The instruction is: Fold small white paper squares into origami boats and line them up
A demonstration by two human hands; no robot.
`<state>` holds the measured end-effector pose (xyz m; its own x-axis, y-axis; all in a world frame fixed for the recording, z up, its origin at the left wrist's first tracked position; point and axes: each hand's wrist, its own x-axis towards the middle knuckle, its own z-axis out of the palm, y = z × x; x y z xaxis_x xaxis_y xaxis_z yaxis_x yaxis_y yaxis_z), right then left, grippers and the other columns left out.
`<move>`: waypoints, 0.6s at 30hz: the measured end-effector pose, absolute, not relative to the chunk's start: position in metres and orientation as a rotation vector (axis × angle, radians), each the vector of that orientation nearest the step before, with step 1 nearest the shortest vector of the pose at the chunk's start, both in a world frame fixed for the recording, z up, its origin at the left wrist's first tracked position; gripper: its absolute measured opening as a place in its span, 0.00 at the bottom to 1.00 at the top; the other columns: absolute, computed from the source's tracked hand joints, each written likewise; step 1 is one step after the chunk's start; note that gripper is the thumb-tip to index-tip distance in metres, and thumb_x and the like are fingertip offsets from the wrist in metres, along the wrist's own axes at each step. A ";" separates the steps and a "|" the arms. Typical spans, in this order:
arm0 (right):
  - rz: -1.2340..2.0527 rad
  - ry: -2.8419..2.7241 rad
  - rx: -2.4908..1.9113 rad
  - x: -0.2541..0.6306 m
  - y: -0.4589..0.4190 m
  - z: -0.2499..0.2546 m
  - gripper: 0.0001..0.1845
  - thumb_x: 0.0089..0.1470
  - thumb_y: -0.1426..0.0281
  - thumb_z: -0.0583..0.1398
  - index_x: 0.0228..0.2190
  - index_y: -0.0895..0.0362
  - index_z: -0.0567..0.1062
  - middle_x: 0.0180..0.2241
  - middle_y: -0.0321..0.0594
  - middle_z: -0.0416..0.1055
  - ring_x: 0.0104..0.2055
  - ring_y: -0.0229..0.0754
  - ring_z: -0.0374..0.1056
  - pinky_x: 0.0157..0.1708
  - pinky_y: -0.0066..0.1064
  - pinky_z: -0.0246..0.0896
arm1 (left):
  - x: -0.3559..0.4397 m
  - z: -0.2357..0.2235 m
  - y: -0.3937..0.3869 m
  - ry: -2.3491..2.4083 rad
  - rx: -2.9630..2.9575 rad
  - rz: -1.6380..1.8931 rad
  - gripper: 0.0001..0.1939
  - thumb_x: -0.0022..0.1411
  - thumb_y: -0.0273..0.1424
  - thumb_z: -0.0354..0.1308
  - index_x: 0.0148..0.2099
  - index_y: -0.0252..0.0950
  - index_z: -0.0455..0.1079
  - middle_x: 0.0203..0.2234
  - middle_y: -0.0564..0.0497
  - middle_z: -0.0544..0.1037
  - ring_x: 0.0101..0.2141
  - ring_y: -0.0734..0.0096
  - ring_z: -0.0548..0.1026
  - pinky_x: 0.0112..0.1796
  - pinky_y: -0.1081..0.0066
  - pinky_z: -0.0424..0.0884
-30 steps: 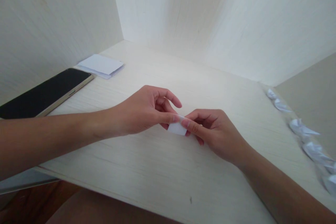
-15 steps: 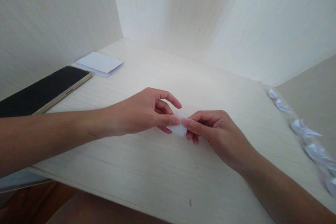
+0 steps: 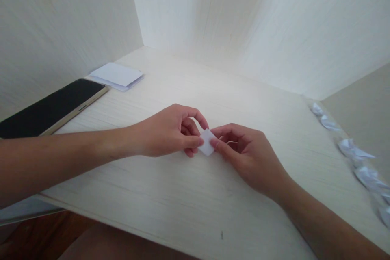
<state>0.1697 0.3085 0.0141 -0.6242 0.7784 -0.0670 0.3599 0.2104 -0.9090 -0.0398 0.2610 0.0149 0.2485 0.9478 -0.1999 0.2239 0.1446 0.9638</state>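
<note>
pinching the left corner of a small white paper square (image 3: 207,144), the left hand (image 3: 170,132) has its thumb pressed on top, while the right hand (image 3: 252,152) grips the opposite corner between thumb and fingers, so both are clamped on the one piece. the square is between them, over the middle of the pale table (image 3: 170,195), whether touching it i cannot tell. a phone (image 3: 55,107) lies off to the left, just beside white sheets (image 3: 117,74), and folded paper pieces (image 3: 349,147) line the right side.

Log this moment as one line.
left hand: pinching small white paper; right hand: pinching same paper; left side: phone, layered white paper; right side: row of paper pieces
</note>
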 end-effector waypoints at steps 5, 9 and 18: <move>1.124 -2.255 -1.017 0.171 0.309 0.011 0.08 0.60 0.65 0.65 0.39 0.55 0.80 0.28 0.37 0.78 0.28 0.38 0.69 0.28 0.31 0.63 | -0.040 0.014 0.256 1.395 1.770 0.761 0.10 0.59 0.27 0.63 0.44 0.35 0.77 0.26 0.53 0.81 0.25 0.73 0.76 0.27 0.76 0.70; 1.019 -2.317 -1.021 0.172 0.311 0.010 0.05 0.58 0.68 0.66 0.38 0.55 0.80 0.31 0.39 0.78 0.31 0.40 0.70 0.30 0.33 0.65 | -0.041 0.014 0.257 1.433 1.842 0.741 0.10 0.59 0.28 0.64 0.45 0.36 0.79 0.26 0.54 0.79 0.25 0.74 0.75 0.26 0.76 0.69; 1.296 -1.990 -0.965 0.169 0.308 0.010 0.07 0.55 0.65 0.69 0.34 0.55 0.78 0.31 0.38 0.77 0.33 0.41 0.72 0.32 0.34 0.68 | -0.033 0.015 0.253 1.315 1.486 0.954 0.04 0.61 0.29 0.63 0.37 0.36 0.71 0.27 0.54 0.75 0.24 0.74 0.75 0.23 0.75 0.76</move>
<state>0.1690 0.3083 0.0104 -0.5774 0.8131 0.0742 0.2608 0.2699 -0.9269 -0.0331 0.2531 0.0151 0.1343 0.9908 -0.0169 0.2909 -0.0231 0.9565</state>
